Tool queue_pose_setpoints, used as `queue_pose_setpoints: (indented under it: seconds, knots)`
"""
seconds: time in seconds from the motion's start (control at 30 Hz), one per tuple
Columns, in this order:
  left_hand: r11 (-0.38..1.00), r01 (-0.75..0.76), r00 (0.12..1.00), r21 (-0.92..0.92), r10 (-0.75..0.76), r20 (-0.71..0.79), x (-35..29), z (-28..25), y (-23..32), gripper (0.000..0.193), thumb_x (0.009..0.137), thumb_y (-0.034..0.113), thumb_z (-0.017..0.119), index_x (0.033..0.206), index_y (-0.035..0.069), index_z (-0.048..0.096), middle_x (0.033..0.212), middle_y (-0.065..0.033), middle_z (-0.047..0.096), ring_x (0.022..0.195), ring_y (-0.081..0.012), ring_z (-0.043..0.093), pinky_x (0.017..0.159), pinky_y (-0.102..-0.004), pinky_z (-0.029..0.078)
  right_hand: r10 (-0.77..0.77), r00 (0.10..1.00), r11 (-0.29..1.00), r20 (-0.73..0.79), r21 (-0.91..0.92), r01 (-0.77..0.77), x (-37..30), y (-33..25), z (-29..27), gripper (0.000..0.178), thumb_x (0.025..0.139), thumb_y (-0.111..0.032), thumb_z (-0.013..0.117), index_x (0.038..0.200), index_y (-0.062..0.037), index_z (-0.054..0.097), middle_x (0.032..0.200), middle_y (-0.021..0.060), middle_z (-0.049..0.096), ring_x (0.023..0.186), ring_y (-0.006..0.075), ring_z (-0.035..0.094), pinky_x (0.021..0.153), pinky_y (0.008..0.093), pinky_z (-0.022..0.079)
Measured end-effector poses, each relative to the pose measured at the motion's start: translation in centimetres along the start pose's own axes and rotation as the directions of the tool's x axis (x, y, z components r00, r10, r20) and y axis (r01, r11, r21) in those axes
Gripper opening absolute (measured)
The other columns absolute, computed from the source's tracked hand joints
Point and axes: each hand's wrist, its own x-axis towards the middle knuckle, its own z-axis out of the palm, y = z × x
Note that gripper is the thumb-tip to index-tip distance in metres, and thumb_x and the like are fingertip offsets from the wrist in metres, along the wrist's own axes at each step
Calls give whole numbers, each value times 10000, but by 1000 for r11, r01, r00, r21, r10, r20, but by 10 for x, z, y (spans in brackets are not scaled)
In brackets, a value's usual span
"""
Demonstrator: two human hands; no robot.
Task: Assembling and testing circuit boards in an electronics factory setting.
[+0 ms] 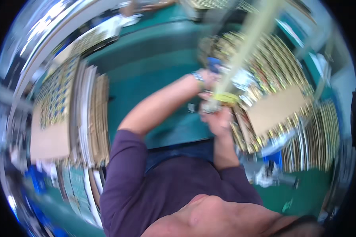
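Observation:
Both my hands are together right of the middle, at the edge of a stack of cardboard sheets lined with rows of small yellow-gold parts (279, 59). My left hand (209, 79), with a band at its wrist, reaches in beside a small blue thing (214, 64); its fingers are smeared by motion and partly hidden. Closer to my body, my right hand (218, 118) is closed around something small and pale just under a bright yellow band-like thing (226, 98). A long pale yellow strip (247, 49), blurred, crosses in front of the hands from the top.
Green matting covers the work table (158, 114). At left stands a stack of cardboard sheets (51, 142), its top one bearing rows of small parts. A plain brown card (279, 110) lies on the right stack. More upright sheets (312, 138) stand farther right, near a blue bin (273, 158).

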Motion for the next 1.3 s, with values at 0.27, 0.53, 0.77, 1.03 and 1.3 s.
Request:
queue_pose_setpoints:
  seconds: [0.27,0.53,0.77,1.03,1.3]
  knots:
    - [-842,490,856,227,514,61,93,82,-69,279,740,267,628,717,-8,587,701,-170,600,665,-294,577,621,-390,450,-93,995,921,46,-376,104,-10,-17,14,372,874,-130,572,1189,32,458,698,56,499,505,93,444,446,202,370]
    - [-768,629,777,-119,626,69,100,205,-148,290,693,197,698,916,74,561,896,-103,576,861,-315,572,746,-408,469,-147,987,925,70,-343,163,-10,-17,5,371,873,-110,573,1196,32,459,731,68,511,515,84,450,430,193,370]
    - [-428,903,430,-47,897,104,50,223,-239,416,689,166,707,1056,68,538,1062,-111,559,953,-289,581,795,-357,490,-177,979,872,105,-445,205,12,-10,20,523,809,15,599,1279,40,371,1119,206,537,670,116,548,469,190,449]
    - [-441,897,439,11,894,87,42,223,-263,452,693,171,718,1094,73,533,1099,-112,553,1000,-299,564,846,-379,464,17,972,907,233,-413,83,14,-14,44,581,793,-60,645,1291,56,368,1323,249,437,926,158,588,538,178,484]
    - [-210,964,89,163,834,544,3,195,-289,488,769,224,734,1149,45,487,1110,-125,530,1076,-226,525,904,-351,439,-70,975,910,209,-388,148,21,-10,31,518,788,-8,635,1257,10,415,1343,259,411,900,179,599,541,191,482]
